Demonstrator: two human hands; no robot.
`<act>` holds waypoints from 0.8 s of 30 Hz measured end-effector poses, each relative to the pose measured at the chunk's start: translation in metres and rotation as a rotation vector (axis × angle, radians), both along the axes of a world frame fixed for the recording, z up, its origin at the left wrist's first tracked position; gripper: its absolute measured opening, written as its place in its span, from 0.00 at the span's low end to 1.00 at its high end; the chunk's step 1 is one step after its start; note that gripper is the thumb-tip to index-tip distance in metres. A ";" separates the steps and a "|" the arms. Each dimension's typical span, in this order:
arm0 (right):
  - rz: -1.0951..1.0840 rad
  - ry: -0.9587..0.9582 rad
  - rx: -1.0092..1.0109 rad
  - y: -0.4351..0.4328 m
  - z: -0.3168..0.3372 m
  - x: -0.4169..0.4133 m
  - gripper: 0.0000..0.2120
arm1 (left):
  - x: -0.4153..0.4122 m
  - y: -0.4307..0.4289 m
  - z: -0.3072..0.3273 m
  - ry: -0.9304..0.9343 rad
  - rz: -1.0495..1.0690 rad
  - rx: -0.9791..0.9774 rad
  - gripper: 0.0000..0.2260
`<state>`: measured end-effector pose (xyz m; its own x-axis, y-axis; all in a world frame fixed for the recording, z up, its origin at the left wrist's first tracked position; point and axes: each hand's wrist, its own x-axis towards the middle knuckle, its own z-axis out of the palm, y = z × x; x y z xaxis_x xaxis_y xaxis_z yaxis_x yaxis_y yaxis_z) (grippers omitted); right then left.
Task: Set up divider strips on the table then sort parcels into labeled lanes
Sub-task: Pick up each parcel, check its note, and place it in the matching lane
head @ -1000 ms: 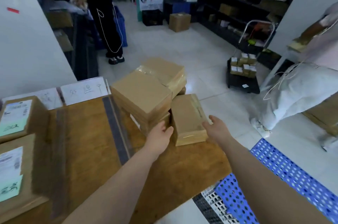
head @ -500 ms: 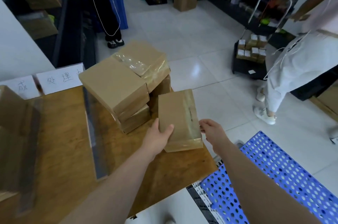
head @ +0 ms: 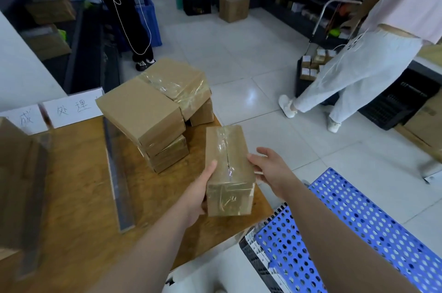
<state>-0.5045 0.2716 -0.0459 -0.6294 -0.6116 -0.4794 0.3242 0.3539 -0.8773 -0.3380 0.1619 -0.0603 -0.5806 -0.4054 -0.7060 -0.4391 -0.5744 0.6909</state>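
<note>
I hold a taped brown parcel (head: 228, 168) above the right end of the wooden table (head: 79, 197). My left hand (head: 198, 193) grips its left side, thumb lying on top. My right hand (head: 267, 167) touches its right side with fingers spread. A stack of several brown parcels (head: 148, 111) stands behind it at the table's far right. A clear divider strip (head: 117, 173) runs front to back left of the stack. Two white handwritten lane labels (head: 71, 108) stand at the far edge. More parcels (head: 14, 173) sit blurred at the left.
A blue perforated crate (head: 358, 233) lies on stacked crates at my lower right. A person in white trousers (head: 354, 72) stands by a trolley on the right. Another person in black (head: 129, 17) stands beyond the table. Shelves and a carton (head: 234, 7) line the back.
The parcel has come up off the table and nearer to me, held between both hands. The person in white has stepped closer to the trolley.
</note>
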 end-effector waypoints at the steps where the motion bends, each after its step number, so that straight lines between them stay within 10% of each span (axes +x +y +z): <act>1: 0.012 -0.035 -0.013 0.002 0.001 0.001 0.12 | 0.003 0.001 -0.004 0.012 0.012 0.015 0.30; 11: 0.187 0.136 0.178 0.009 -0.027 0.020 0.11 | 0.036 -0.001 -0.029 -0.120 0.074 -0.444 0.26; 19: 0.224 0.024 0.208 0.012 -0.029 0.031 0.12 | 0.043 0.009 -0.027 -0.051 0.027 -0.299 0.21; 24: 0.247 -0.030 0.215 0.015 -0.028 0.033 0.10 | 0.045 0.017 -0.022 -0.127 -0.058 -0.253 0.36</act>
